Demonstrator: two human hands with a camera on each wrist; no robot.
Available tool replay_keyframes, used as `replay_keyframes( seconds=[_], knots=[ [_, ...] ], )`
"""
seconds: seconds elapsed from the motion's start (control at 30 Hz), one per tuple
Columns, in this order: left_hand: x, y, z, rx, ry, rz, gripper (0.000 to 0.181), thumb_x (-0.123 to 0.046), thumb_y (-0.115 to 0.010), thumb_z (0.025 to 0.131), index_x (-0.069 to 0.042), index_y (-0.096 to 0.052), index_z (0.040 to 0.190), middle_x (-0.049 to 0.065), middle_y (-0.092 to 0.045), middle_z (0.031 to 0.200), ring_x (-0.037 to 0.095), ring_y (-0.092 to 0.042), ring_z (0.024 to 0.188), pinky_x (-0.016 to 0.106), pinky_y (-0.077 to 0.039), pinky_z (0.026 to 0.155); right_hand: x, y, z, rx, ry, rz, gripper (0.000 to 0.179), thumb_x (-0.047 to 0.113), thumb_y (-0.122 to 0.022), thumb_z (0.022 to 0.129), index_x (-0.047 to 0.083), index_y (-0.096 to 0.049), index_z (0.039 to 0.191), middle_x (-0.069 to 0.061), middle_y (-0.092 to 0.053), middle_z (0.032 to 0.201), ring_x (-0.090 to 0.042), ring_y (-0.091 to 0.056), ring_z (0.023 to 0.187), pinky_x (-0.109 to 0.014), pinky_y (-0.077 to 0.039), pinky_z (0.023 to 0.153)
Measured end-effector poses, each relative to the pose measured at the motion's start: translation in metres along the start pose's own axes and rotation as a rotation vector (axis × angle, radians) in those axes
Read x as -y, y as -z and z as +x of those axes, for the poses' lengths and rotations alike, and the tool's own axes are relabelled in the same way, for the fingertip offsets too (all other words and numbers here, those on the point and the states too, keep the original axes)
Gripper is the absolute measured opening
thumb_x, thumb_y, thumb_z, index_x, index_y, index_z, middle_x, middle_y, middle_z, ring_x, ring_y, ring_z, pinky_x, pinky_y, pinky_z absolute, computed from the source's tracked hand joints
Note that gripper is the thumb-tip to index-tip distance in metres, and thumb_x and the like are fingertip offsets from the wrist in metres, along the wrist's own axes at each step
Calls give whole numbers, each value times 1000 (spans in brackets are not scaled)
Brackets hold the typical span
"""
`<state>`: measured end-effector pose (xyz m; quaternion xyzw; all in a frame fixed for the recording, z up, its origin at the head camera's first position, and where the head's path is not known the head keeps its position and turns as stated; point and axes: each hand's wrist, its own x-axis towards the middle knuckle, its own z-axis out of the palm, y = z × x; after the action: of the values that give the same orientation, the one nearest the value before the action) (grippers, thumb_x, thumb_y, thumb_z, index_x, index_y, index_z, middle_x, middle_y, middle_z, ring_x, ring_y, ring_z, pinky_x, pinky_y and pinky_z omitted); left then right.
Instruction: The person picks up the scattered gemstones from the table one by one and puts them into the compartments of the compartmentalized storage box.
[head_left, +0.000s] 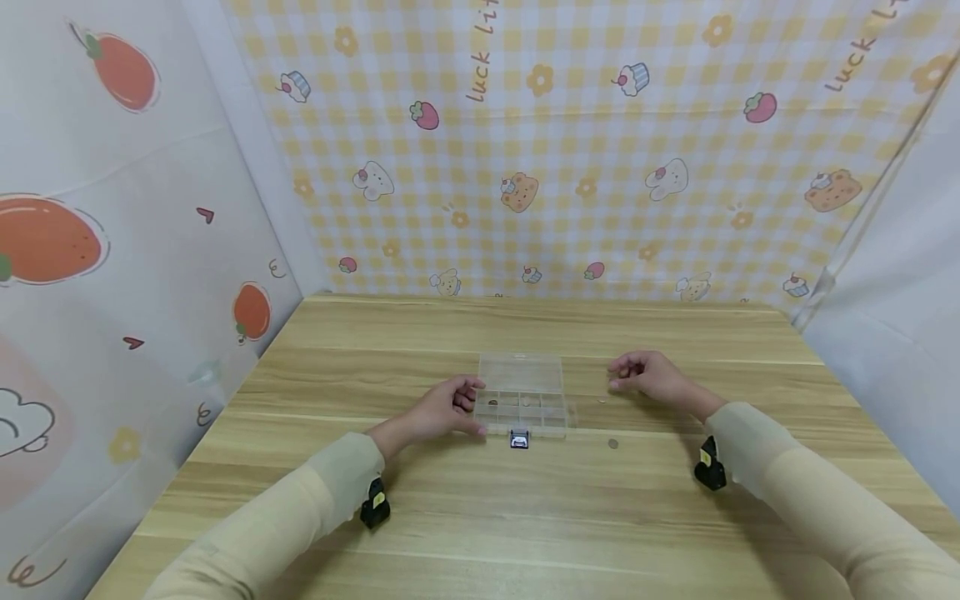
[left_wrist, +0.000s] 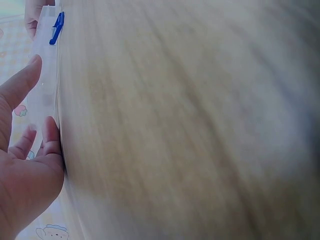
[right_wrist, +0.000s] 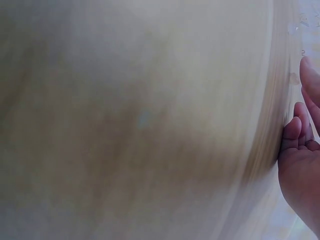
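A clear plastic compartment box [head_left: 521, 373] lies on the table with its lid folded back. At its front hangs a blue clasp [left_wrist: 57, 29], which looks dark in the head view. My left hand [head_left: 448, 408] holds the box's left side, thumb at the front corner and fingers farther back. A small brown disc [head_left: 492, 402] sits in a left rear compartment, and a paler one [head_left: 526, 402] is near the middle. My right hand [head_left: 654, 379] hovers to the right with fingers loosely bent and nothing visible in them. Near its fingertips lies a small light coin-like disc [head_left: 602, 402].
A darker coin-like disc [head_left: 613, 443] rests on the wood-grain table [head_left: 525, 525], right of the box's front. A checked, printed cloth [head_left: 540, 150] hangs behind the table, with pale cloth on both sides. A black wrist camera [head_left: 709, 465] sits below the right sleeve.
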<state>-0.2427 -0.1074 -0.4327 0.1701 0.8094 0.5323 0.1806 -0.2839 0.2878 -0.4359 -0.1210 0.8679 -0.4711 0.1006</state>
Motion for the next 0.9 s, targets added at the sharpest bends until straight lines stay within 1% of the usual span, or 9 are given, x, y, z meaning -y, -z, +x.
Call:
replay_keyframes(
  seconds=[0.37,0.6,0.9],
  knots=[
    [2,0,0,-1,2,-3,72,-2,-86,70,-1,-50,132,12,-50,113,23,-49,99,32,-47,85,-5,1,4,40,7,-47,32,15,-77,84,-2,-68,110,-9,-55,87,-20,-45,74,-24,-39,58],
    [3,-1,1,-1,4,-6,72,-3,-86,70,-2,-51,132,12,-50,113,23,-49,99,33,-47,86,-3,0,4,35,2,-71,30,15,-76,85,0,-69,109,-7,-56,87,-20,-44,75,-25,-39,61],
    [3,-1,1,-8,1,-8,72,-2,-86,70,-2,-50,132,11,-50,112,23,-49,98,33,-47,85,2,0,2,31,13,-112,28,14,-75,86,-2,-69,108,-8,-61,91,-20,-45,78,-26,-40,64]
  ],
)
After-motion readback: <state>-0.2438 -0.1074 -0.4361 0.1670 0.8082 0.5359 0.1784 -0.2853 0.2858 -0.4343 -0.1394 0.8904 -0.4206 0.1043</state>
